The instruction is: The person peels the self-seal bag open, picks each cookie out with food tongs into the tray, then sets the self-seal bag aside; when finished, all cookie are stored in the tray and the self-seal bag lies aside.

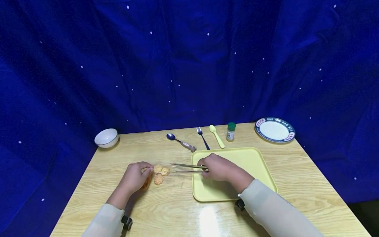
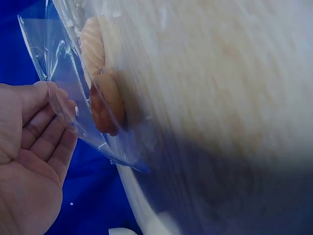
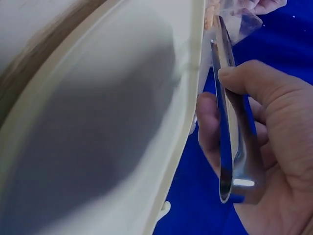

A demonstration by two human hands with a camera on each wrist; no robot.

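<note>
My left hand [image 1: 134,177] pinches the edge of a clear plastic bag [image 2: 63,73] between thumb and fingers. Several ridged cookies [image 1: 158,179] lie in or under the bag's film on the table; one plain brown cookie [image 2: 107,104] shows near the left fingers. Metal tongs [image 3: 230,122] are gripped in my right hand [image 1: 217,167], the thumb on one arm and fingers on the other. Their tips point left, parted, just right of the cookies. My right hand is above the left part of a pale yellow tray [image 1: 254,158].
Behind the tray lie a brown-handled spoon [image 1: 186,144], a fork [image 1: 202,138] and a yellow spoon [image 1: 217,136]. A green-capped shaker [image 1: 231,132] stands beside them. A white bowl [image 1: 107,138] is at back left, a blue-rimmed plate [image 1: 275,130] at back right. Blue curtain [image 1: 189,65] backs the table.
</note>
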